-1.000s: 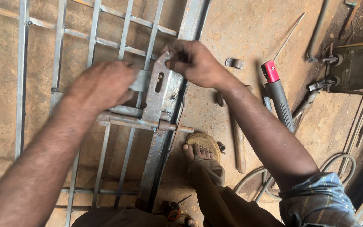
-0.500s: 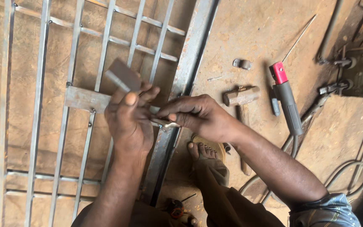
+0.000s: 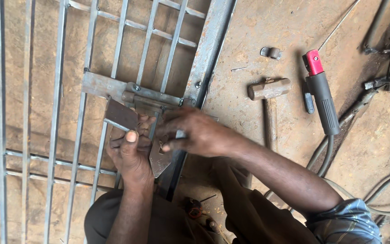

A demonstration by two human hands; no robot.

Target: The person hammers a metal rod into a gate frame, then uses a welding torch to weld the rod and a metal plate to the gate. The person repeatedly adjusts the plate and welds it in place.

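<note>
Both hands have dropped nearer the person since half a second ago, below the flat crossbar (image 3: 113,88) of the metal gate (image 3: 208,49). Left hand (image 3: 129,151) grips a flat metal plate (image 3: 120,115), thumb on top. Right hand (image 3: 195,133), just right, pinches a smaller bracket piece (image 3: 159,160) against the frame. Hammer (image 3: 269,90) lies far right.

1 metal grille (image 3: 59,90), 1 hammer (image 3: 269,89), 2 hands (image 3: 132,151)

I see a dull grey metal gate frame (image 3: 208,49) on rough, dusty concrete floor (image 3: 267,27), a rusty-headed hammer (image 3: 269,89) beside it, and a matt plastic-handled electrode holder (image 3: 321,97).
</note>
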